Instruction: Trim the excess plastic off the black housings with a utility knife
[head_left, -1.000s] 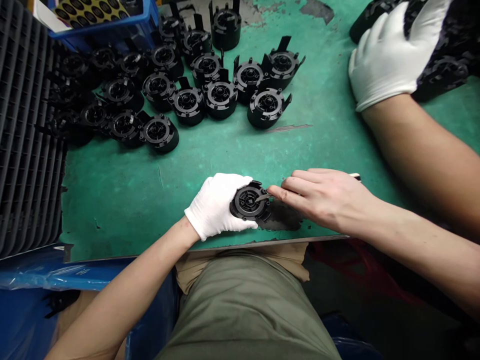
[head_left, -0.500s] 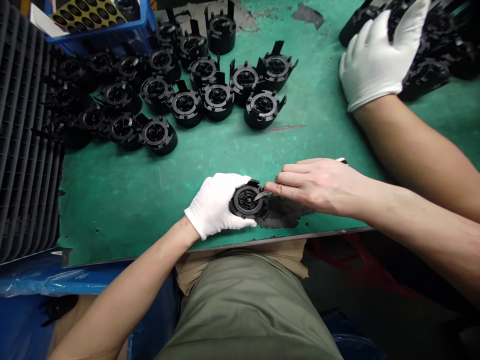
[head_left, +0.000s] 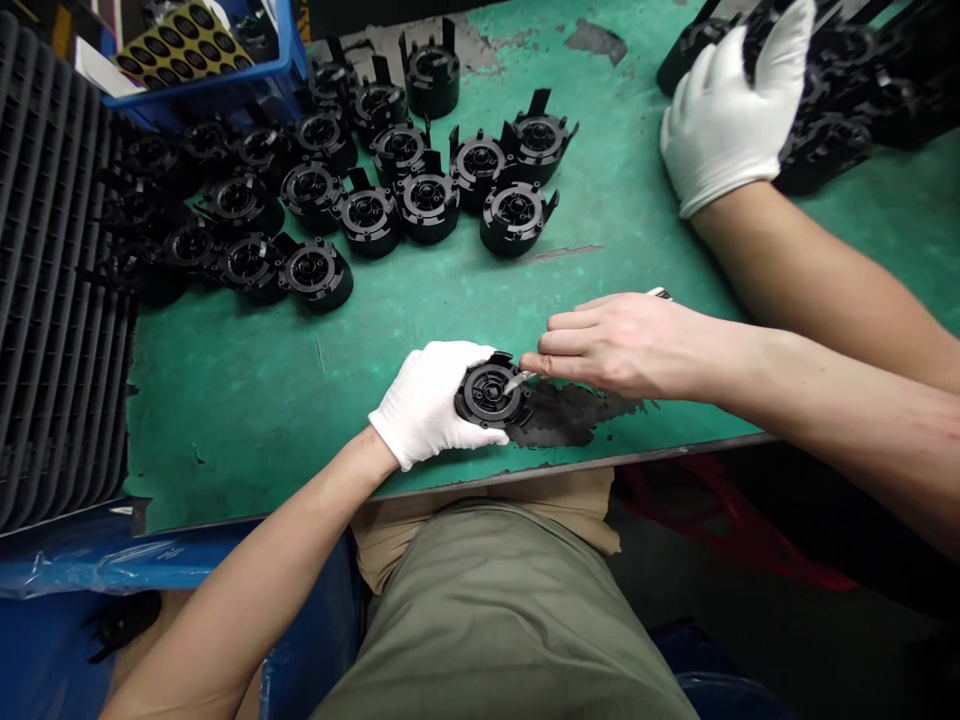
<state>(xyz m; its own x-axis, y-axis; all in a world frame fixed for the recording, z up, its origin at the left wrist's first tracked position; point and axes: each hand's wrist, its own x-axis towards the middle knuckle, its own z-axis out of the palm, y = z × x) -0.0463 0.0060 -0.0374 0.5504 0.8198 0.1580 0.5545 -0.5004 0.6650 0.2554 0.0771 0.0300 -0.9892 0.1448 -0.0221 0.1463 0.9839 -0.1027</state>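
My left hand, in a white glove, is closed around the left side of a round black plastic housing. Its ribbed, ringed face is turned up, just above the table's front edge. My bare right hand grips a slim knife, its flat metal blade reaching onto the housing's face near the centre. Most of the knife's handle is hidden in my fingers; only its end shows behind the hand.
Several similar black housings stand on the green table. A blue bin holds a sticker sheet. At right, a co-worker's white-gloved hand is beside more black parts. Grey grilles are stacked at left.
The view has shifted slightly. The housing stays in my left hand, and the knife's blade remains at its face with only a small change of angle.
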